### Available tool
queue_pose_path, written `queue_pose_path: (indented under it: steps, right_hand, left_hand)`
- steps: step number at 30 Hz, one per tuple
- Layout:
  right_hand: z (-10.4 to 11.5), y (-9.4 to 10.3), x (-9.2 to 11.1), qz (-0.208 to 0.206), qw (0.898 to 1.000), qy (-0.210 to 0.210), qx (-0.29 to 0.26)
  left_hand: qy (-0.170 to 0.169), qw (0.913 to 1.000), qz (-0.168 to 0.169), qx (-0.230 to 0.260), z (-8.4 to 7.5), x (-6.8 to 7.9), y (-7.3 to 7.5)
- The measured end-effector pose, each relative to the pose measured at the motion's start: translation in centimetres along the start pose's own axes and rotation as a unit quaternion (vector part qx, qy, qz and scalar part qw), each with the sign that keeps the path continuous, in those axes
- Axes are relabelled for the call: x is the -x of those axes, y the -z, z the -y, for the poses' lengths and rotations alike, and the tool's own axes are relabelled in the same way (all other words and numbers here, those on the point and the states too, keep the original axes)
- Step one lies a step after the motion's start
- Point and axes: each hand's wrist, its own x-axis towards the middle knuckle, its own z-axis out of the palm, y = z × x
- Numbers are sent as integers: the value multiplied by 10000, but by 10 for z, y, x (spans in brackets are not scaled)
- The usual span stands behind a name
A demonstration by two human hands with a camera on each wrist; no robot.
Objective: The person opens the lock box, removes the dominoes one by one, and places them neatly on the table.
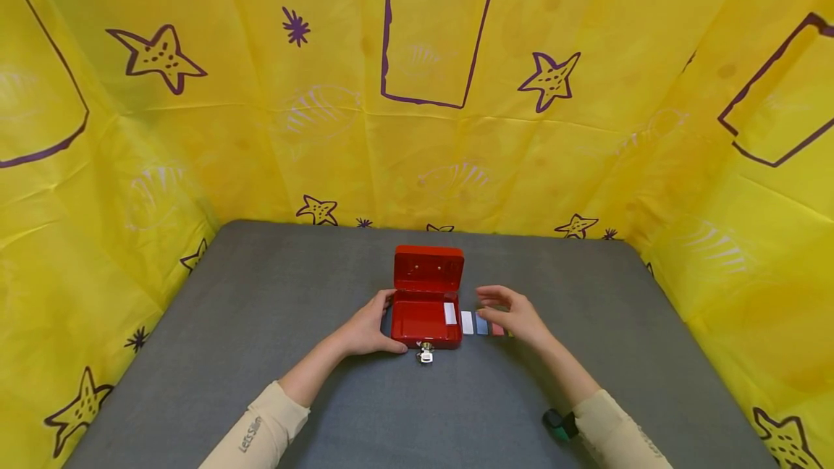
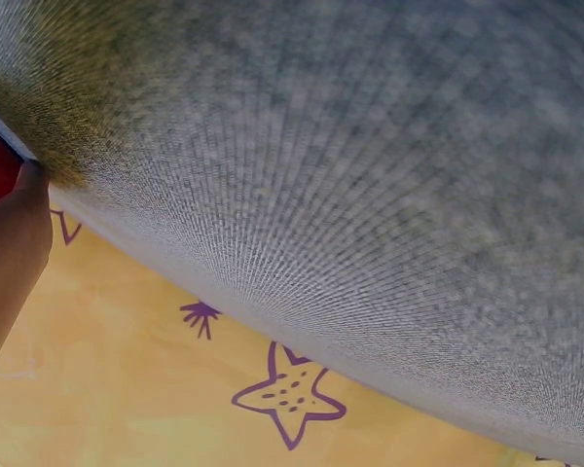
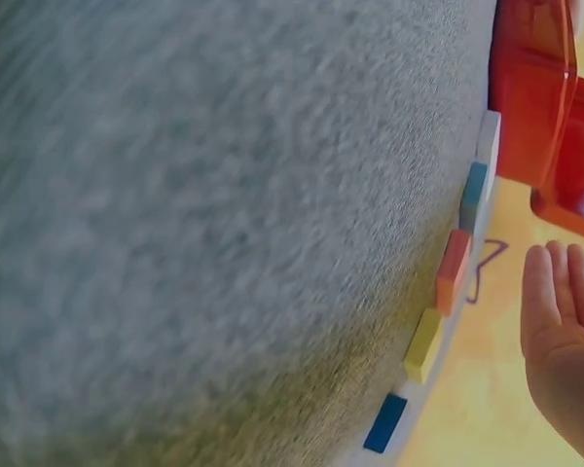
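Observation:
A red cash box [image 1: 426, 339] stands on the grey table with its lid [image 1: 429, 271] raised. One white block [image 1: 450, 313] lies inside at the right. My left hand [image 1: 368, 326] grips the box's left side, thumb at the front corner and fingers toward the back. From the front latch hangs a small padlock [image 1: 426, 356]. To the right of the box, blocks form a row: white [image 1: 467, 323], blue [image 1: 481, 324], pinkish red [image 3: 454, 272], yellow [image 3: 424, 346] and dark blue [image 3: 385, 423]. Over this row hovers my right hand [image 1: 515, 315], fingers loosely extended, holding nothing.
Yellow cloth [image 1: 430, 143] with purple starfish drawings encloses the back and sides of the grey table [image 1: 293, 266]. A dark and green band [image 1: 560, 425] shows by the right sleeve.

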Motion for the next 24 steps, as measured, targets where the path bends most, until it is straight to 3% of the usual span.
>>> queue_pose_path:
  steps: [7,24]
  right_hand:
    - [-23,-6,-11,-18,10000,-9,36]
    - [-4,-21,-14,309,9988,254,-277]
  left_hand:
    - [25,10000,1,-23,-1,0,1]
    - [-49,10000,3,79,0,1,0]
